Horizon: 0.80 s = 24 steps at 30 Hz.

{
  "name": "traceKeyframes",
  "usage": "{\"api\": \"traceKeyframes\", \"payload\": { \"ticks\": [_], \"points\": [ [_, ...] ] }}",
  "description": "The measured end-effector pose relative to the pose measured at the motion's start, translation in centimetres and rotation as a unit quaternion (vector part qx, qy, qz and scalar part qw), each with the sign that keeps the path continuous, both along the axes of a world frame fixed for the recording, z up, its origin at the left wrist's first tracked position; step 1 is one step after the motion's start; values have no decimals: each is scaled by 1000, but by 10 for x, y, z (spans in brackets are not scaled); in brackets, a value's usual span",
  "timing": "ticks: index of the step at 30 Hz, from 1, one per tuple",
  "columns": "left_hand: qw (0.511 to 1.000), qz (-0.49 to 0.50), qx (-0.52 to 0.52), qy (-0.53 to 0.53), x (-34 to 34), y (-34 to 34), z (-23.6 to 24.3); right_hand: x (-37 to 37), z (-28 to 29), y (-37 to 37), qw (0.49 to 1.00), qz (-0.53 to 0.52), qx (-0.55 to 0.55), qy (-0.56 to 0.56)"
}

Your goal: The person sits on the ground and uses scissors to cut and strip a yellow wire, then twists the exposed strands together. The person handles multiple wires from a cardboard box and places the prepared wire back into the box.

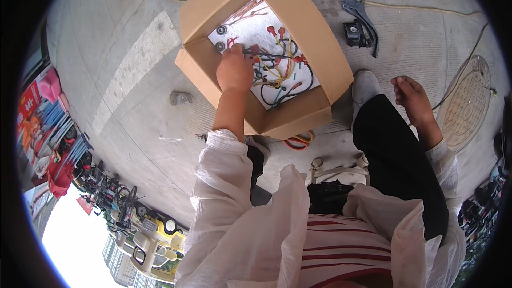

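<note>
The left hand (234, 69) reaches into the cardboard box (314, 37), fingers closed among the coloured wires (280, 69). The right hand (410, 98) hangs above the knee, fingers loosely apart, empty.

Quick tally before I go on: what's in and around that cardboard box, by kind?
Cardboard box: 1
White panel with coloured wires, under the left hand: 1
Round knobs on the panel: 2
Black lever part on the pavement: 1
Orange-handled tool by the box: 1
Total: 6
The right hand is empty.
</note>
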<state>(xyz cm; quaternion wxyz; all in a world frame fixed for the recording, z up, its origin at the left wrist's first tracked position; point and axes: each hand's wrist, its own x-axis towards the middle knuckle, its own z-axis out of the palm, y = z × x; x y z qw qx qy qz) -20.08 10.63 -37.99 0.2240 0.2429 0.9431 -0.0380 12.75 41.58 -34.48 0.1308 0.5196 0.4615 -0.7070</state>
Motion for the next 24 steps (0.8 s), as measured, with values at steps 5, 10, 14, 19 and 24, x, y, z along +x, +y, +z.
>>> {"api": "traceKeyframes", "payload": {
  "ticks": [5,10,14,19,24],
  "points": [
    [978,-135,85,-132,57,-13,-4,1,-2,3,1000,3,-3,1],
    [983,-156,51,-88,77,-25,-21,1,0,2,1000,1,-2,1],
    [974,-182,76,-115,79,-30,-12,4,-2,0,1000,0,-5,3],
    [961,-157,160,-162,76,-35,9,1,-2,2,1000,10,2,1],
    [943,-138,218,-208,75,-39,29,2,-3,2,1000,-1,0,-4]
  ]
}}
